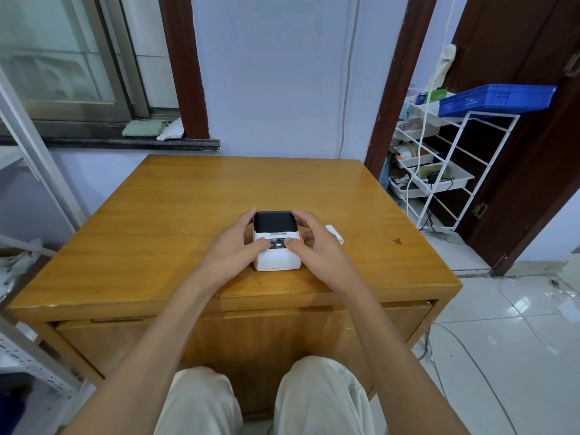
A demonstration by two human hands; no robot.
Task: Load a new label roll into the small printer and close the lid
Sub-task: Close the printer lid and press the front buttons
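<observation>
Both hands' fingers (248,219) grip the lid-down printer (276,243) on the table (175,215).

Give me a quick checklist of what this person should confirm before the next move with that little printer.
1. Printer sits flat on the table: ok.
2. Left hand and right hand steady it from both sides: ok.
3. Dark lid closed: looks so, ok.
4. New roll inside: cannot tell.
5. White object behind the right hand is the roll: cannot tell.
6. Printer well in from the table edge: ok.
</observation>
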